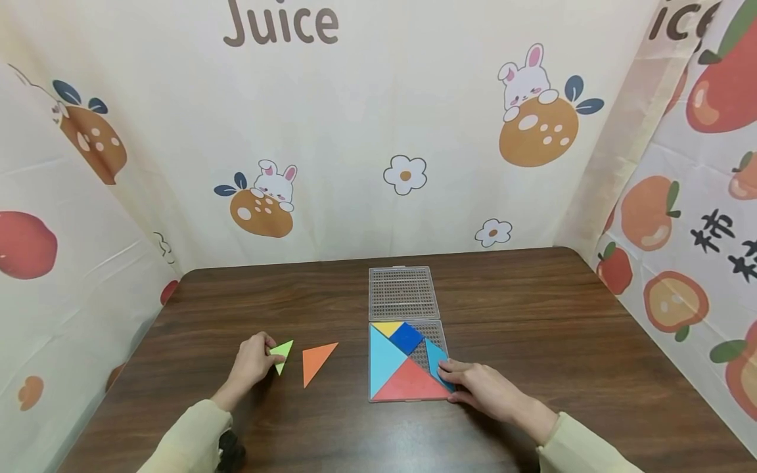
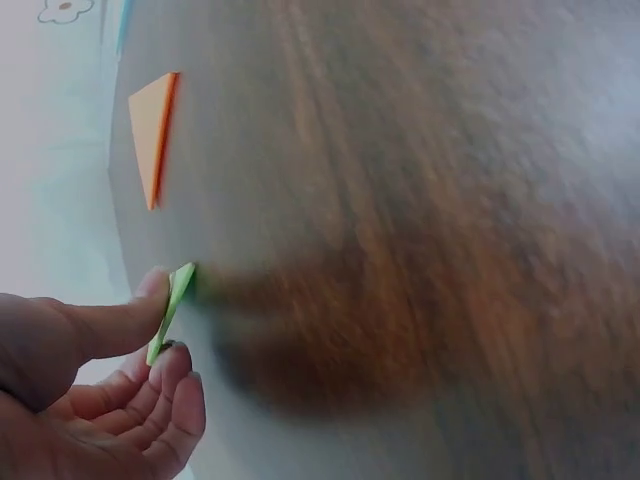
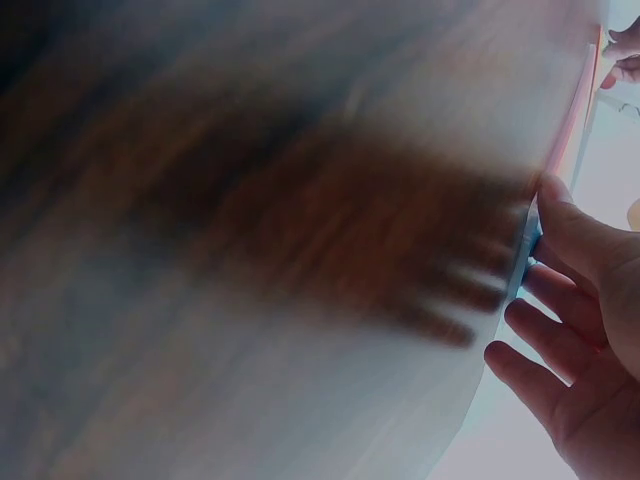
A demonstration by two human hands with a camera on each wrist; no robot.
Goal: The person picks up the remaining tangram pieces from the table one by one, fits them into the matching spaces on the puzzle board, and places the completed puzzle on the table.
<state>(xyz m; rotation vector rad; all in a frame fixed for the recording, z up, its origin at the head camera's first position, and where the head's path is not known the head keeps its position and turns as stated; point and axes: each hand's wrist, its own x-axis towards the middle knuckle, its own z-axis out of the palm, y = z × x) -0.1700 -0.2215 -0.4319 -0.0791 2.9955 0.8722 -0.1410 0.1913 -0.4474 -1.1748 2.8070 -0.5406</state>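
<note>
My left hand point(image 1: 251, 360) pinches a small green triangle point(image 1: 282, 355) between thumb and fingertips, just over the table. In the left wrist view the green triangle point(image 2: 172, 312) shows nearly edge-on. Flat to its right lies an orange triangle point(image 1: 317, 360). My right hand point(image 1: 485, 389) is at the right edge of a clear tray point(image 1: 418, 357), its fairly straight fingers touching a blue parallelogram point(image 1: 436, 360). Also in the tray are a large light-blue triangle point(image 1: 383, 364), a red triangle point(image 1: 411, 382), a dark-blue square point(image 1: 407, 338) and a yellow triangle point(image 1: 387, 327).
The tray's gridded lid point(image 1: 403, 293) lies folded back behind it on the brown wooden table point(image 1: 532, 315). Printed curtains point(image 1: 355, 131) rise at the table's back and on both sides.
</note>
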